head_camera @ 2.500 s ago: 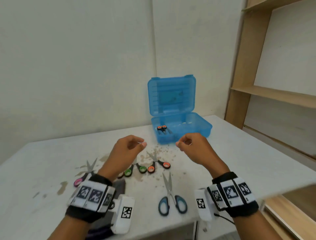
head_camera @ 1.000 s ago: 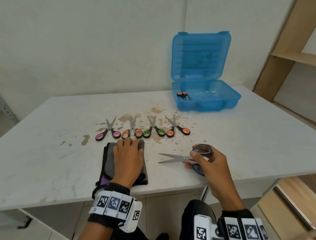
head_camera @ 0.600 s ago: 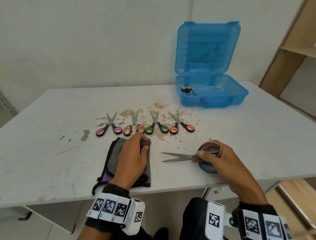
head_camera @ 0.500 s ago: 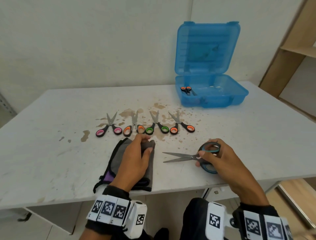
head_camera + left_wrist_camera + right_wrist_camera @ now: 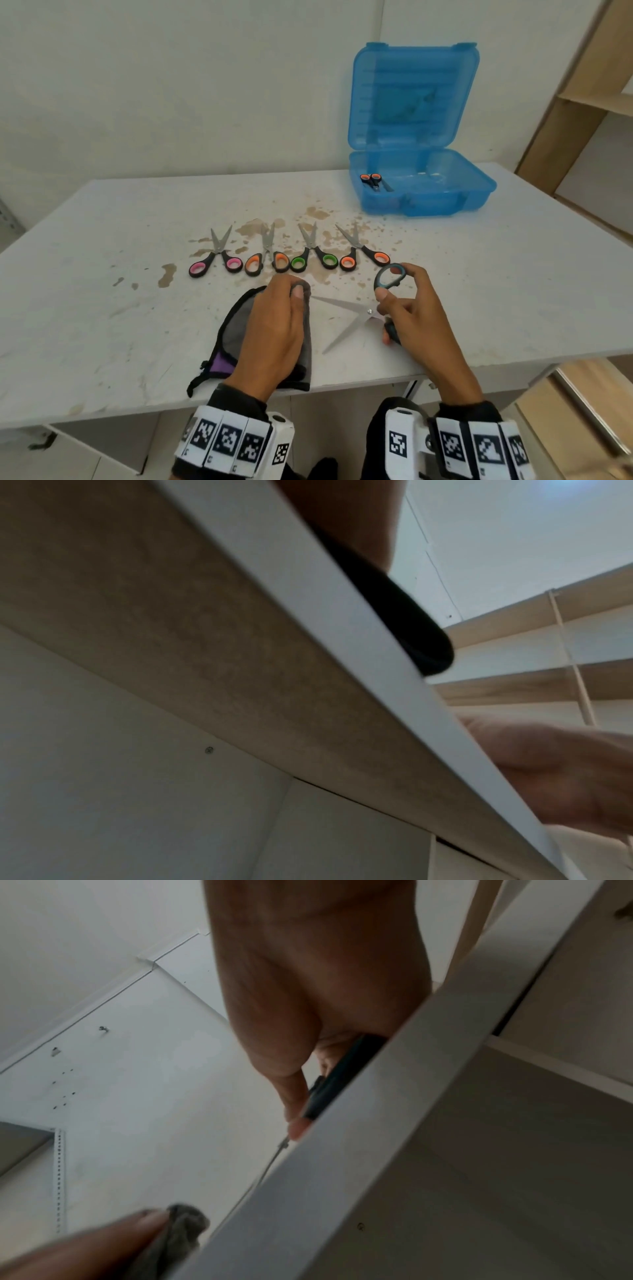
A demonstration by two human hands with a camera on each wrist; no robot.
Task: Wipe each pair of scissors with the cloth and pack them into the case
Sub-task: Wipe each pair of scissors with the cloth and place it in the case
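Note:
My right hand (image 5: 388, 291) grips the blue-handled scissors (image 5: 369, 311) by the handles just above the table's front, with the blades spread wide and pointing left. My left hand (image 5: 295, 289) lies on the grey cloth (image 5: 236, 325) and pinches its far corner beside a blade tip. In the right wrist view the dark handle (image 5: 339, 1080) sits in my fingers and the cloth (image 5: 181, 1229) shows bunched at my left fingertips. Several small scissors lie in a row behind: pink (image 5: 215, 262), orange (image 5: 267, 262), green (image 5: 313, 258), orange (image 5: 363, 255). The blue case (image 5: 476, 202) stands open at the back right with one small orange pair (image 5: 373, 180) inside.
The white table (image 5: 102, 308) carries brown stains around the row of scissors. A wooden shelf unit (image 5: 582, 102) stands to the right of it. The cloth's black edge (image 5: 411, 631) hangs over the table's front edge in the left wrist view.
The blue scissors' blades, together half a second ago, are now spread apart. My left hand has gathered the cloth's far corner between thumb and fingers.

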